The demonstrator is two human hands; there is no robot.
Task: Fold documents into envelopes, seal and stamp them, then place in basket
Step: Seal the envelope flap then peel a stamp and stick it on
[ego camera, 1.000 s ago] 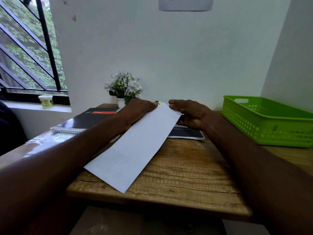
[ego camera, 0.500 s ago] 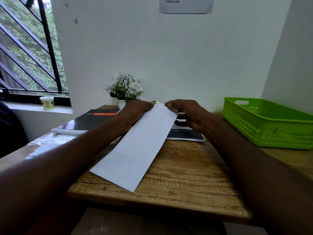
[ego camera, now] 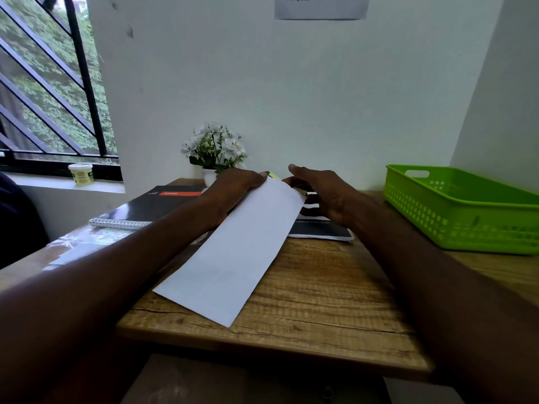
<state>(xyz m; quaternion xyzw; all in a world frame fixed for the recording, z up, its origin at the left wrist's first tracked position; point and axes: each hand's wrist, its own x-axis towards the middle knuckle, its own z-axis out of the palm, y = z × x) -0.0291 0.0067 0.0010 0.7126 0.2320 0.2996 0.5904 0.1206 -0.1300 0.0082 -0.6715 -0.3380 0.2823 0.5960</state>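
The far end of the long white folded paper point(ego camera: 233, 252) is being covered by the left hand point(ego camera: 233, 188) and the right hand point(ego camera: 323, 193), so the grip cannot be told. The green perforated plastic basket point(ego camera: 455, 217) is being cut off at the right edge. The white wall notice point(ego camera: 320, 7) is being cropped at the top, and most of its print is lost. The black printed booklet point(ego camera: 320, 230) is being largely hidden behind the paper and the right hand.
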